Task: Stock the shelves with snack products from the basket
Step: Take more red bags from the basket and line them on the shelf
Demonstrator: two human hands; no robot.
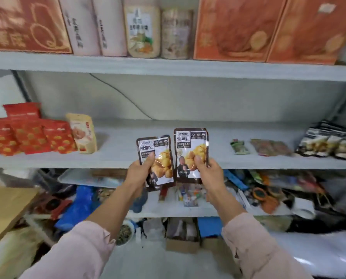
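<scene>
Middle shelf (123, 152): red packs (29, 137) stand at 9 o'clock, with a beige pouch (83, 133) just beside them at their 3 o'clock. Left hand (140, 171) pinches the left pack (162, 164), thumb on its face; the pack tilts toward 11 o'clock. Right hand (209, 173) pinches the right pack (191, 146), upright, just beside the left pack at its 3 o'clock. Both packs are held in front of the shelf edge. Green packet (239, 147) and dark packs (329, 143) sit at 3 o'clock.

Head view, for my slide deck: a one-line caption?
Left hand holds the tilted snack pouch, right hand the upright snack pouch, before the grey shelf.
</scene>
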